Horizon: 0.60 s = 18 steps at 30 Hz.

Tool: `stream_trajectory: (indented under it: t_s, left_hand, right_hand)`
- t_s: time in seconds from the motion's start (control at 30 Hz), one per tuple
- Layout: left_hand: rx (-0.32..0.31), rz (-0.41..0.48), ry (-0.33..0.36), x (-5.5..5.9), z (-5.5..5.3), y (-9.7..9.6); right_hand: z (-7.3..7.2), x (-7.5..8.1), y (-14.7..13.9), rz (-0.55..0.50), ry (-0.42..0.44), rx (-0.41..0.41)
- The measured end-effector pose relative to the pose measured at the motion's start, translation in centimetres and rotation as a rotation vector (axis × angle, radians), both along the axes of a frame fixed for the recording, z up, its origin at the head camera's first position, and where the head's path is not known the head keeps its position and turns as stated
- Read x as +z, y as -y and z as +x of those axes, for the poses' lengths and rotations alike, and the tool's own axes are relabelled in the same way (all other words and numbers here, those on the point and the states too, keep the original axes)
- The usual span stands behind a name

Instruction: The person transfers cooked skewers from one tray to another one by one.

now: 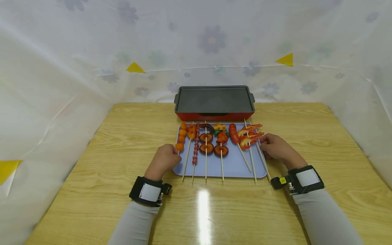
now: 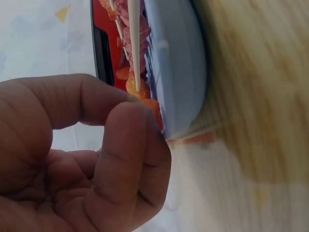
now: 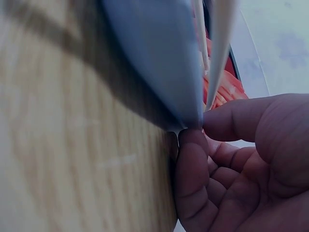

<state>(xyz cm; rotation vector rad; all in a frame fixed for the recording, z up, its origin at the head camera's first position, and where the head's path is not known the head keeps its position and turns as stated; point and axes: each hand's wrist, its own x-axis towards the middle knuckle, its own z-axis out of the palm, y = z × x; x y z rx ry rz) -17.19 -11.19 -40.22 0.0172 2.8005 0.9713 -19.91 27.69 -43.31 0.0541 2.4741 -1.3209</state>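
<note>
A pale blue tray (image 1: 234, 166) lies on the table, holding several skewers. My left hand (image 1: 165, 158) pinches the tray's left edge beside the orange-ball skewer (image 1: 181, 136); in the left wrist view its fingertips cover the grip point. On the opposite side, my right hand (image 1: 277, 148) grips the right edge, with the thumb above the rim and fingers (image 3: 192, 159) below it. Next to that hand are shrimp skewers (image 1: 249, 141) and a red sausage skewer (image 1: 234, 133). Mushroom skewers (image 1: 206, 148) and a pink meat skewer (image 1: 195, 153) lie between.
Directly behind the tray stands a rectangular grill (image 1: 214, 98) with a dark flat top and red front. The wooden table (image 1: 122, 136) extends to both sides. White flowered sheeting (image 1: 211, 44) with yellow triangles hangs behind it.
</note>
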Motion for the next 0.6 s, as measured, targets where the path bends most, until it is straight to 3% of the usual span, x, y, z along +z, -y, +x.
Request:
stream_trajectory:
  t_s: [0.17,0.43,0.6]
  left_hand:
    - [-0.018,-0.026,-0.003,0.12,0.11,-0.1]
    - [0.008,0.035,0.06,-0.25,0.2,0.16]
    - [0.027,0.031,0.004,-0.18,0.04,0.07]
  right_hand:
    - [0.04,-0.07,-0.06,0.004,-0.004,-0.001]
    - [0.19,-0.12,0.0,0.006,0.008,-0.004]
    - [0.03,-0.05,-0.05,0.014,0.009,-0.005]
